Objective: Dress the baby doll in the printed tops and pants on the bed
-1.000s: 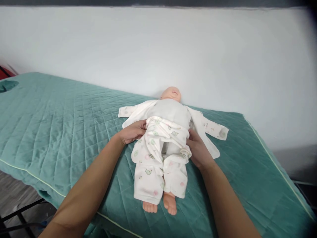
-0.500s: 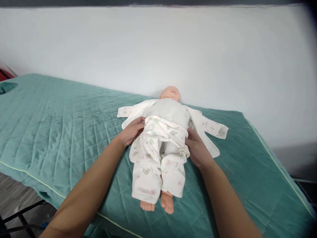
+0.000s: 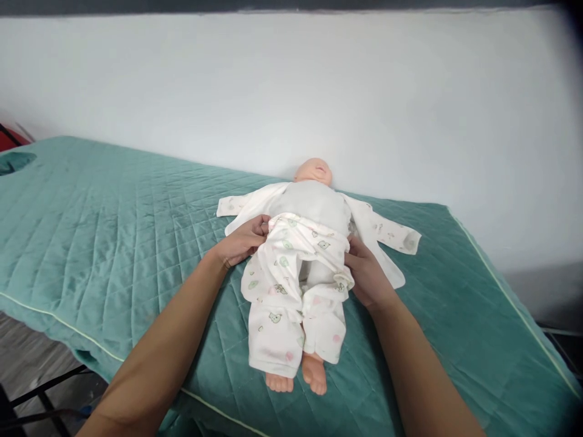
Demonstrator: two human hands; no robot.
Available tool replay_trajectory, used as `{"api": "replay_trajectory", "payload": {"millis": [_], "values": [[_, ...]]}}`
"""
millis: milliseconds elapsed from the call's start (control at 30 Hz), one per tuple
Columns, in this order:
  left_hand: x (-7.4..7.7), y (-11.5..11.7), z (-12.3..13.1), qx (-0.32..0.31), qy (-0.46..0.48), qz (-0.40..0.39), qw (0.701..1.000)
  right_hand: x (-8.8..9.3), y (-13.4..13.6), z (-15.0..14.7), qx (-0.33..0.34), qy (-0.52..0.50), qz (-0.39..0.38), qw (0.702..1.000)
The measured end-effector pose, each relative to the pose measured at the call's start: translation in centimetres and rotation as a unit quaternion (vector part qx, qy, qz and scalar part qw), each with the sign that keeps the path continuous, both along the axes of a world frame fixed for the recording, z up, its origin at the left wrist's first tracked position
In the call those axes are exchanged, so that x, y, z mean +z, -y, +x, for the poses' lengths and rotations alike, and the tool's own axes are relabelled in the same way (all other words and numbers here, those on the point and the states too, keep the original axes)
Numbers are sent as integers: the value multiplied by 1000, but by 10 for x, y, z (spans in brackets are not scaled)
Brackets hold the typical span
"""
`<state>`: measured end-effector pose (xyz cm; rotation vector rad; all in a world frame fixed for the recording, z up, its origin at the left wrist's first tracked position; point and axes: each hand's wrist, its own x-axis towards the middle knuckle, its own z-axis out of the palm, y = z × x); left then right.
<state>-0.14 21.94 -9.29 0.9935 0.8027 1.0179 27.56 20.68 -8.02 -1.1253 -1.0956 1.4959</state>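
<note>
A baby doll [image 3: 314, 171] lies on its back, head toward the wall and bare feet toward me. White printed pants [image 3: 277, 291] cover its legs, with the waistband at the belly. My left hand [image 3: 246, 238] is closed on the pants' waistband at the left side, fingertips partly hidden by cloth. At the right side my right hand [image 3: 367, 270] grips the waistband edge, its fingers partly tucked behind the fabric. A white jacket [image 3: 387, 267] with printed sleeves lies spread open under the doll, baring its pale grey torso [image 3: 314, 203].
The doll rests on a bed with a green quilted cover [image 3: 136, 243], which has a face hole [image 3: 17, 162] at the far left. A white wall [image 3: 291, 91] stands behind. Dark metal legs [image 3: 45, 394] show at the lower left.
The doll's lower legs and the pants have shifted slightly to the right. Both hands keep their places at the waistband.
</note>
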Motion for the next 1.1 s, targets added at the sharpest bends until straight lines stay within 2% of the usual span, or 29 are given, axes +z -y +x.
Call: {"api": "replay_trajectory", "payload": {"millis": [367,567,800,867,1033,1100], "values": [[1,2,0,6,37,11,999,-1,-1,1,-11,-22,-7,1000],[2,2,-1,-9,22,18,1000,-2,0,1,-16,-12,1,1000],[-6,1,-3,-22,-36,17,999,-1,0,0,-24,-14,-3,1000],[-8,-1,-2,-1,-48,22,999,-2,-2,1,-24,-15,-6,1000],[-9,-9,7,171,-68,33,982,-5,-6,6,-14,-11,-28,999],[-8,-11,11,193,-98,28,976,-5,-7,7,-17,-4,-32,999]]}}
